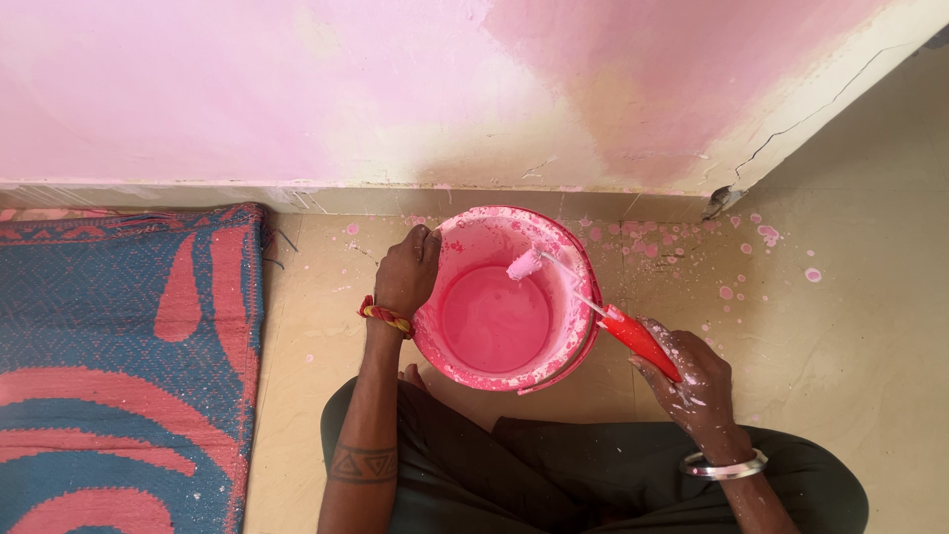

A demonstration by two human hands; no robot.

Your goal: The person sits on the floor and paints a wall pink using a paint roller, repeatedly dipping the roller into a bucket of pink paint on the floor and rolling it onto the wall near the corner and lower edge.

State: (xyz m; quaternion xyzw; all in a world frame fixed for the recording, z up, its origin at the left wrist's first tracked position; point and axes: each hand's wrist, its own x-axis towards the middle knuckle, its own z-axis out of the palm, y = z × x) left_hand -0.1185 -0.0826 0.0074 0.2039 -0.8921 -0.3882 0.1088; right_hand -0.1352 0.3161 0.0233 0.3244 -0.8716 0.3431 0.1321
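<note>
A pink-smeared bucket (pixel 570 259) stands on the floor in front of me, tilted slightly, with pink paint (pixel 494 318) pooled inside. My left hand (pixel 406 272) grips its left rim. My right hand (pixel 692 381), speckled with paint, holds the red handle of a small paint roller (pixel 633 334). The roller's pink head (pixel 524 263) rests against the inner back wall of the bucket, above the paint.
A wall (pixel 297 89) partly painted pink runs along the top, with a cracked corner (pixel 722 198) at the right. A blue and red woven mat (pixel 119 356) lies on the left. Pink drips dot the beige floor (pixel 791 297). My dark-trousered legs (pixel 554 475) sit below the bucket.
</note>
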